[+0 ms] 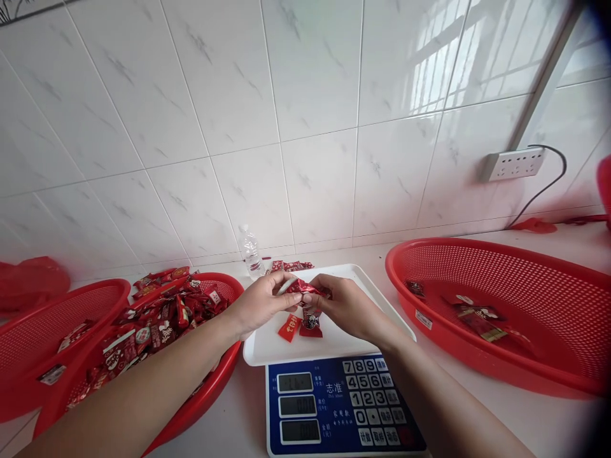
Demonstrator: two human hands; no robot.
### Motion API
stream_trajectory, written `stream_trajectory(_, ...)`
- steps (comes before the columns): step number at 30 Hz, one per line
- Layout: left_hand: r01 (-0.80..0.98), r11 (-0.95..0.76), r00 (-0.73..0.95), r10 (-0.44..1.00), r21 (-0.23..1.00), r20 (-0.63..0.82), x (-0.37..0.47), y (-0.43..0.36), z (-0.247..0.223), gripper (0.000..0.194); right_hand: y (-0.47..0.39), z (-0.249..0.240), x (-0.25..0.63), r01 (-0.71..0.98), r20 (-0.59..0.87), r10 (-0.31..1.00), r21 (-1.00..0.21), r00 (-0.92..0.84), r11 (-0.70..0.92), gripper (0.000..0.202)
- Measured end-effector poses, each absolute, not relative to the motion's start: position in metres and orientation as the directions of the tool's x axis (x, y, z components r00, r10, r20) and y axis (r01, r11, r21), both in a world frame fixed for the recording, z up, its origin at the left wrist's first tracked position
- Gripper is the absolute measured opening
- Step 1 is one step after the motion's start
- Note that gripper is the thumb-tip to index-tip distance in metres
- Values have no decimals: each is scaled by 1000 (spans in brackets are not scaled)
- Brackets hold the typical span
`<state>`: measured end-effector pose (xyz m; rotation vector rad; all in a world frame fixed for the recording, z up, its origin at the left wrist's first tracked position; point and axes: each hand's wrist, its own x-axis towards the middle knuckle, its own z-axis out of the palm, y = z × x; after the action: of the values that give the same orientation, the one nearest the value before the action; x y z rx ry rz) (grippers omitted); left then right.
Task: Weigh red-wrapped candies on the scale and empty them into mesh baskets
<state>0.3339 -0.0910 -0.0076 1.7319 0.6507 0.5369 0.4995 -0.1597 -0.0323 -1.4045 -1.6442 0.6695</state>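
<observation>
Above the white tray [377, 312] of the digital scale [334, 407], my left hand [270, 299] and my right hand [346, 305] meet, thumbs close together. Both are closed on a shiny red candy packet [303, 286], largely covered by my fingers. Just below them on the tray lie a small bright red packet [289, 327] and a darker red packet [311, 323].
To the left, a red basket [231, 283] is heaped with red packets, beside another red basket [112, 289]. A wide red basket [396, 261] on the right holds some packets. A clear plastic bottle [251, 251] and more packets [291, 266] stand by the tiled wall.
</observation>
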Motion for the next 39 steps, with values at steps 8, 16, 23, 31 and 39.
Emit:
stream_trajectory(8, 84, -382, 687, 691, 920, 225, 340, -90, -6, 25, -166, -21, 498, 332, 246, 969, -913, -9, 235, 29)
stream_trajectory(16, 164, -283, 743, 666, 945, 70, 343, -86, -7, 34, -160, -26, 507, 578, 296, 947, -797, 125, 173, 20)
stream_trajectory(23, 594, -606, 726, 687, 530, -28, 334, -73, -38, 38, -152, -37, 528, 787, 246, 948, -616, 203, -9, 32)
stream_trajectory(31, 597, -751, 795, 600, 282, -87, 333, -60, -44, 36, -149, -45, 533, 771, 141, 986, -636, 93, 18, 30)
stream_trajectory(39, 706, -692, 708, 687, 152, -164, 324, -76, -28, 49, -161, -32, 555, 821, 83, 995, -571, 52, 5, 26)
